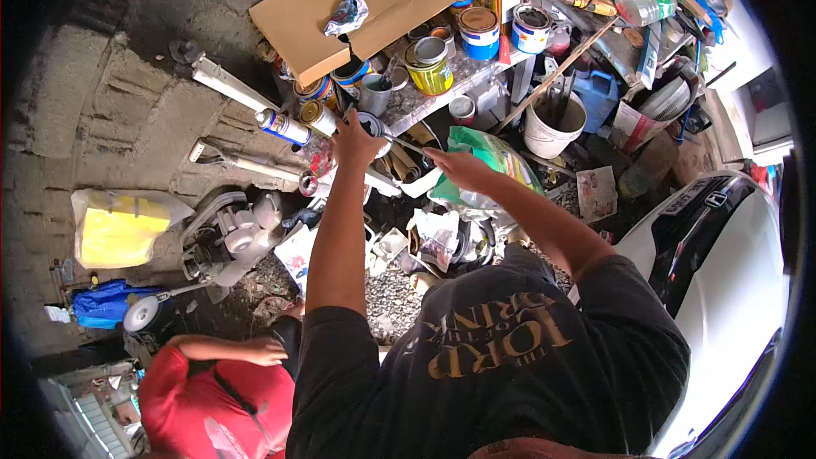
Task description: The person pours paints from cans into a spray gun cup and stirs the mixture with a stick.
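Note:
My left hand reaches to the front edge of the cluttered bench and is closed on the rim of a small open can with dark contents. To the right, my right hand is closed around the end of a thin stick, whose far end reaches the can's opening. A grey cup stands just behind the can, and a yellow paint can is to its right. Below my right hand lies a green plastic bag.
Flattened cardboard covers the back of the bench. A white bucket with tools stands right of it. A person in red is at the lower left; a white car is at the right.

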Available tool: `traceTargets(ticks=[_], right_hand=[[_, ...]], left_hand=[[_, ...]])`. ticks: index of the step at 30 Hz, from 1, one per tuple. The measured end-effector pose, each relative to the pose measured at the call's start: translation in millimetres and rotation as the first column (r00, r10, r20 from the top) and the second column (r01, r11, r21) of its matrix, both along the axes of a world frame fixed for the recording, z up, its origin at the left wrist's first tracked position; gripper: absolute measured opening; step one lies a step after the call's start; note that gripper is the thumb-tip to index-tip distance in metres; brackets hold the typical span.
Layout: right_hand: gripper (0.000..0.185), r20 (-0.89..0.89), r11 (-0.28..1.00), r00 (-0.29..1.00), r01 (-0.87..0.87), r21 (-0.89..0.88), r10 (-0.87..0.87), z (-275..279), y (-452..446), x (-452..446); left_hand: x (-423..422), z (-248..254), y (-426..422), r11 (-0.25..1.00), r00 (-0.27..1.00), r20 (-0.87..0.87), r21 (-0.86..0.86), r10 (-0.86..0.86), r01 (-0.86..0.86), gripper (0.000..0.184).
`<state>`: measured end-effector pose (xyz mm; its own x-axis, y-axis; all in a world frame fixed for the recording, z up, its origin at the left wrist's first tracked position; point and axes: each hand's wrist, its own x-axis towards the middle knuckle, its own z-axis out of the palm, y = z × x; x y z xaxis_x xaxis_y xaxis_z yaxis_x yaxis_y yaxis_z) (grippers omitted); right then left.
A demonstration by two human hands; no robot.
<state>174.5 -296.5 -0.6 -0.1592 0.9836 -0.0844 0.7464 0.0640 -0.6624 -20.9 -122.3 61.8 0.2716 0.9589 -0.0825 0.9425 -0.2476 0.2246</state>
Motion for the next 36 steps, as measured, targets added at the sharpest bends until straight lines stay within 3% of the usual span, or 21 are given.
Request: traceTargets(ticks=[1,2,6,9,10,12,14,20,21,23,24,25,26,28,30,31,32,34,36], right_hand=[[0.062,0.074,0.998,0.997,-0.035,-0.055,0.039,1.3,4.5,10.4],[0.073,0.145,0.992,0.986,-0.094,0.086,0.081,-38.3,14.9,20.7],[0.072,0.238,0.991,0.967,-0.111,0.073,0.091,-23.4,22.4,36.7],[0.065,-0.012,0.971,0.989,0.150,0.188,-0.150,-41.6,-7.5,36.7],[0.051,-0.188,0.935,0.935,0.328,0.133,-0.301,-59.7,-20.6,38.2],[0.045,-0.275,0.828,0.828,0.540,0.152,-0.489,-69.2,-23.1,55.3],[0.044,-0.421,0.724,0.655,0.690,-0.005,-0.627,-68.7,-7.6,74.8],[0.049,-0.211,0.702,0.688,0.712,0.009,-0.694,-91.1,114.1,115.4],[0.051,-0.149,0.699,0.695,0.714,0.034,-0.703,-85.8,129.7,119.1],[0.056,-0.225,0.734,0.737,0.670,0.111,-0.638,-97.5,157.8,131.8],[0.060,-0.172,0.762,0.795,0.607,0.228,-0.582,-126.4,181.5,145.0],[0.062,-0.227,0.754,0.763,0.641,0.143,-0.606,-62.4,146.9,137.2],[0.063,-0.315,0.723,0.717,0.681,0.121,-0.622,-62.4,140.4,130.7],[0.063,-0.323,0.722,0.698,0.689,0.060,-0.639,-82.7,138.8,131.6],[0.062,-0.202,0.751,0.731,0.659,-0.041,-0.652,-120.1,154.1,133.7],[0.062,-0.303,0.700,0.654,0.711,-0.066,-0.693,-114.5,149.1,122.6],[0.060,-0.164,0.684,0.695,0.718,0.127,-0.700,-114.4,157.8,119.3],[0.055,-0.217,0.534,0.542,0.839,0.100,-0.812,-114.4,169.1,106.0],[0.051,-0.258,0.460,0.473,0.881,0.111,-0.843,-111.5,172.8,98.5]], left_hand=[[-0.2,0.4,-0.7,1.000,1.000,0.006,-0.007,0.002,-0.002,0.107],[0.0,1.3,-0.3,1.000,1.000,0.013,-0.012,0.004,-0.004,0.108],[2.7,6.7,-1.8,0.999,1.000,-0.018,-0.042,0.019,-0.020,0.109],[-0.7,-10.3,2.8,1.000,0.997,0.077,-0.003,0.016,-0.016,0.109],[-0.2,-9.2,1.3,1.000,0.997,0.072,0.005,0.018,-0.018,0.109],[0.8,-11.4,2.4,0.999,0.998,0.065,0.039,0.012,-0.015,0.107],[0.3,-5.5,-3.9,0.999,0.998,0.054,0.013,0.031,-0.031,0.106],[-4.9,38.4,-65.6,0.998,1.000,0.009,0.068,0.003,-0.003,0.101],[-8.6,43.6,-79.4,0.998,1.000,0.021,0.061,-0.004,0.003,0.102],[-16.1,58.9,-107.0,1.000,0.998,0.054,0.020,-0.015,0.014,0.103],[-21.8,67.7,-116.0,0.997,0.998,0.019,-0.033,-0.065,0.066,0.106],[-30.0,64.6,-121.9,0.997,0.999,-0.008,-0.061,-0.044,0.043,0.105],[-38.7,61.2,-128.1,0.996,0.999,-0.036,-0.090,-0.024,0.021,0.105],[-44.3,64.5,-140.4,0.986,1.000,0.001,-0.164,-0.017,0.017,0.104],[-53.7,56.5,-144.3,0.985,0.999,0.034,-0.167,-0.040,0.045,0.102],[-54.6,54.6,-146.0,0.985,0.997,0.055,-0.163,-0.049,0.057,0.102],[-55.5,52.9,-147.6,0.985,0.996,0.075,-0.160,-0.057,0.069,0.101],[-51.1,49.8,-152.9,0.986,0.993,0.106,-0.153,-0.055,0.071,0.100],[-44.3,46.6,-157.4,0.985,0.988,0.148,-0.158,-0.043,0.066,0.099]])
